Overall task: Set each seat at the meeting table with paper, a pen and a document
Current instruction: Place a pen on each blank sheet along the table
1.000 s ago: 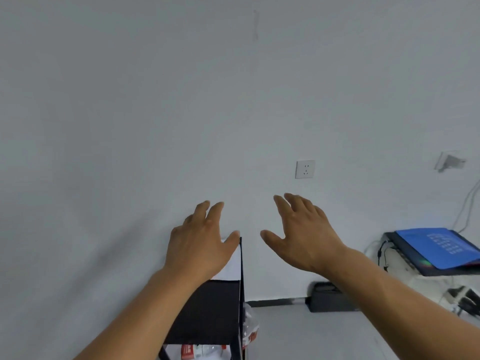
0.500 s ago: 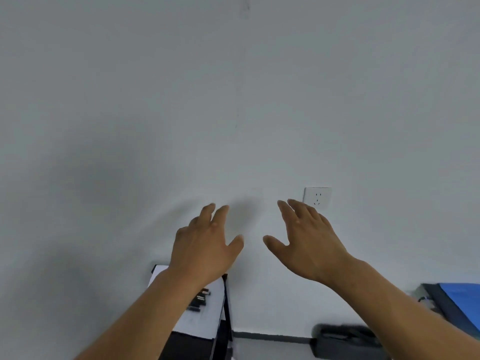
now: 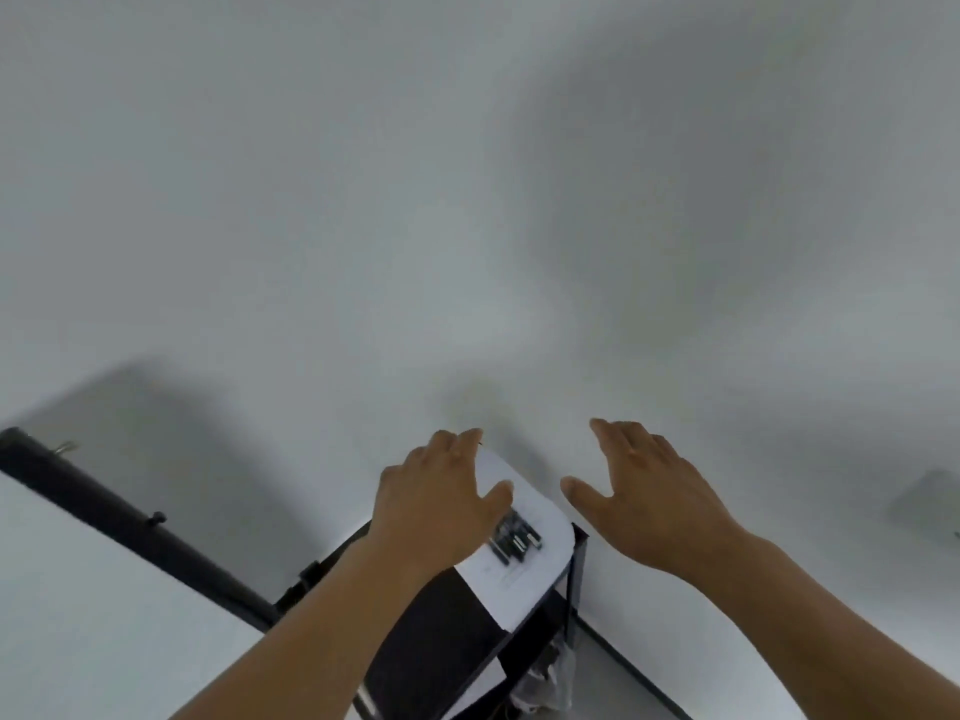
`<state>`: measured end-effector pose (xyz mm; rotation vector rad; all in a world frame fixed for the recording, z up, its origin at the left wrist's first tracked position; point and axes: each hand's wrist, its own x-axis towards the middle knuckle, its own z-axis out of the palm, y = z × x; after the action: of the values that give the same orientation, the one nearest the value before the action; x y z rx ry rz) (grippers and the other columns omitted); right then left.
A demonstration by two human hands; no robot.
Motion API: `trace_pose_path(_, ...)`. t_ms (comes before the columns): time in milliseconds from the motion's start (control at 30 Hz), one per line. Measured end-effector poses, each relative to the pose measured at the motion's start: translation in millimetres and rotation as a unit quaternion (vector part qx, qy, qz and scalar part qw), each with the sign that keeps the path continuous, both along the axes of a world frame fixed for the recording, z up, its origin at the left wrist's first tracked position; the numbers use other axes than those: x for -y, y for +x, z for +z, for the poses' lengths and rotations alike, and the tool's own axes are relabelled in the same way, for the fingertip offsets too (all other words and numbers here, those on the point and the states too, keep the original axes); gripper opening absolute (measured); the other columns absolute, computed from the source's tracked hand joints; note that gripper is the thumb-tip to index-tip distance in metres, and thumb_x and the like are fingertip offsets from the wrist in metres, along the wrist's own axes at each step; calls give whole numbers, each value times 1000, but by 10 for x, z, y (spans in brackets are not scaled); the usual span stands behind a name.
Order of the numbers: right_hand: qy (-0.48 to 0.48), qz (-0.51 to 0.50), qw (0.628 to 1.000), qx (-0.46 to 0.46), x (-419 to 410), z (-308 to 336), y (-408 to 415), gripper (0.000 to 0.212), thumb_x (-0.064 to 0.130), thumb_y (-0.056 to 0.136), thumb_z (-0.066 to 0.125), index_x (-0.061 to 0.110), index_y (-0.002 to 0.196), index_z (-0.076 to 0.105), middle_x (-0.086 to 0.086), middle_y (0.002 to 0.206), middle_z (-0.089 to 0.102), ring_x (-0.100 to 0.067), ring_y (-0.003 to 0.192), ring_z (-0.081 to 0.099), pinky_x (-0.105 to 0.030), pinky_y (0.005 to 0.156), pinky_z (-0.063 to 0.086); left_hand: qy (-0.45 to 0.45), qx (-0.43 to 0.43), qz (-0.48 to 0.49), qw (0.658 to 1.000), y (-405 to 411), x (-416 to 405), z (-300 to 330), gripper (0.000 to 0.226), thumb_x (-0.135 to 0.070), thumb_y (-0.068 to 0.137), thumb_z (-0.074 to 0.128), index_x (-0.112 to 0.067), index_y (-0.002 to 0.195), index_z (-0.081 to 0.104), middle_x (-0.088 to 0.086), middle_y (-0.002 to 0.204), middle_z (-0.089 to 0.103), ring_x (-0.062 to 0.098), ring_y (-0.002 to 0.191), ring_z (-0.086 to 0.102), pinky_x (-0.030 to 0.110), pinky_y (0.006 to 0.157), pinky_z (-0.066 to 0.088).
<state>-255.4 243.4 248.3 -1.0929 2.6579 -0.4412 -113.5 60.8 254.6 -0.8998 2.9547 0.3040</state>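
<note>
Item: white paper sheets (image 3: 524, 579), lying flat on the top of a small black stand (image 3: 441, 646) set against a pale wall (image 3: 467, 200).
Position relative to the fingers: below and slightly behind the left fingertips; the sheet's far corner shows just beyond them.
Long axis: appears to run from the near right corner of the stand up toward the far left, roughly in line with the left forearm.

Item: cluster of dark pens (image 3: 514, 540), resting on the sheets. It lies just beside the left thumb, toward the wrist side; contact cannot be told because of blur.

Left hand (image 3: 441, 504): palm down over the sheets, fingers straight and close together, thumb spread outward, holding nothing. Whether it touches the paper cannot be told.

Right hand (image 3: 644, 504): palm down, fingers straight, thumb spread toward the stand, holding nothing; off the stand's right edge, in front of the wall.

Judgement: the left hand is nearer both pens and paper; the right must travel leftward and down to reach them.

Document: not distinguishable from the plain sheets here.
</note>
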Motion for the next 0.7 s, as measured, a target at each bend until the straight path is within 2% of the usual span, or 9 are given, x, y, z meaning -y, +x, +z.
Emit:
trace_pose_path(67, 16, 23, 1000, 13, 236, -129, -73, 80, 65, 104, 44, 20, 167, 24, -2, 167, 35, -25, 150, 38, -43, 119, 40, 5, 23, 26, 999, 10, 113, -93, 74, -70, 103, 42, -32, 166, 33, -4, 154, 54, 23, 138, 56, 48, 111, 48)
trace_pose_path(133, 38, 38, 998, 22, 453, -224, -141, 75, 63, 104, 45, 20, 164, 31, -2, 163, 40, -25, 146, 43, -43, 116, 44, 21, 40, 44, 998, -3, 253, -236, 71, -69, 103, 43, -31, 163, 39, -4, 149, 58, 23, 133, 59, 47, 109, 49)
trace_pose_path(333, 84, 45, 993, 62, 899, -606, -347, 71, 61, 105, 46, 19, 161, 36, -4, 158, 45, -25, 140, 50, -41, 111, 46, 169, 59, 107, 978, -80, 621, -810, 71, -64, 103, 52, -32, 166, 40, -4, 168, 43, 24, 145, 55, 43, 115, 50)
trace_pose_path(500, 126, 55, 982, 131, 1192, -1068, -422, 72, 62, 103, 50, 17, 159, 39, -6, 155, 47, -24, 136, 53, -39, 111, 48, 247, 68, 165, 952, -49, 690, -1308, 68, -54, 103, 54, -28, 164, 44, -1, 165, 46, 22, 131, 64, 41, 108, 55)
trace_pose_path(600, 157, 65, 973, 153, 1377, -1455, -471, 69, 60, 101, 54, 15, 152, 46, -7, 148, 52, -24, 126, 59, -39, 104, 52, 272, 63, 208, 937, -63, 707, -1629, 66, -52, 102, 54, -27, 163, 45, -1, 158, 51, 22, 129, 63, 41, 108, 55)
trace_pose_path(700, 191, 76, 962, 177, 1531, -1780, -507, 54, 57, 98, 57, 16, 133, 55, -7, 131, 58, -22, 108, 65, -39, 94, 58, 297, 67, 243, 921, -82, 655, -1866, 63, -50, 103, 54, -27, 161, 48, -1, 155, 53, 22, 131, 62, 38, 107, 53)
